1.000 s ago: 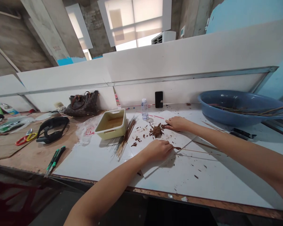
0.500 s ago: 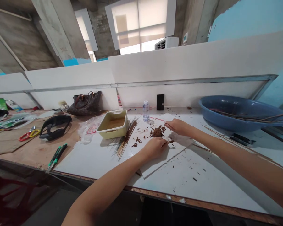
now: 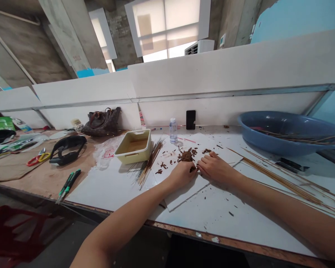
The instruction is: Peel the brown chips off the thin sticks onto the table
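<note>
left hand (image 3: pixel 181 175): curled in, fingertips at a dark chip (image 3: pixel 192 169), can't tell if it's actually pinched

right hand (image 3: pixel 214 168): fingers bent, just beside that chip, grip hidden so can't tell

chip pile (image 3: pixel 187 156): on the white board (image 3: pixel 212 219), just ahead of both hands

risk: a careless knock scatters the pile; right forearm could snag the loose sticks (image 3: pixel 279 182)

Bright window (image 3: pixel 167 28) daylight, soft table shadows, warped edges.
</note>
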The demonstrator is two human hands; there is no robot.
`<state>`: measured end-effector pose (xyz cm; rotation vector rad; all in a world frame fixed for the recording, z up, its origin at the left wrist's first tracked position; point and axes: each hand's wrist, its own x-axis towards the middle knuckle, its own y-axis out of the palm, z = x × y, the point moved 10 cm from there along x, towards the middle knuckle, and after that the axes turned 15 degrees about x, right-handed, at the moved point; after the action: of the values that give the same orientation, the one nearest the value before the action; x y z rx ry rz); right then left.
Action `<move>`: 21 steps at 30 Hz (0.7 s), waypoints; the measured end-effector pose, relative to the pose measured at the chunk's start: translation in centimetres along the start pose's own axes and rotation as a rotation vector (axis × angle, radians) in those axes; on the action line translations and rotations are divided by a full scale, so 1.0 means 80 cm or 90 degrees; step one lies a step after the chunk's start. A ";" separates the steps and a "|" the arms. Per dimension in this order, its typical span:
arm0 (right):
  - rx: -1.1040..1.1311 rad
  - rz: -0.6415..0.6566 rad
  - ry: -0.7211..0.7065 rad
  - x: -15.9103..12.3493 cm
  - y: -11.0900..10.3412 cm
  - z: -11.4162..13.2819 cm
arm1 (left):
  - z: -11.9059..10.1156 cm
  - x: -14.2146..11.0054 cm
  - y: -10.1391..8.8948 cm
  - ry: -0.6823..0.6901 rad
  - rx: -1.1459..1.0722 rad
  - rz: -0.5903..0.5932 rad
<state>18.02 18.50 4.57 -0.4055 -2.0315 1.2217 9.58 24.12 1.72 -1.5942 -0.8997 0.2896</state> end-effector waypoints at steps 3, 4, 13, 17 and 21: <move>-0.001 -0.018 0.034 -0.001 -0.004 -0.004 | 0.000 0.001 0.000 -0.003 -0.018 0.001; 0.001 -0.030 0.048 -0.001 -0.007 -0.006 | 0.000 0.001 -0.001 -0.006 -0.023 0.001; 0.052 -0.056 -0.015 -0.005 -0.013 0.003 | -0.010 -0.002 -0.007 0.053 0.009 -0.004; 0.100 -0.037 -0.057 -0.010 -0.005 0.006 | -0.014 -0.003 -0.004 0.095 0.001 -0.005; 0.111 -0.005 -0.075 -0.012 0.004 0.007 | -0.016 -0.004 -0.006 0.112 -0.011 -0.010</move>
<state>18.26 17.71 3.75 -0.2469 -2.0016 1.4336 10.02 22.98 2.37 -1.6003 -0.7809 0.1283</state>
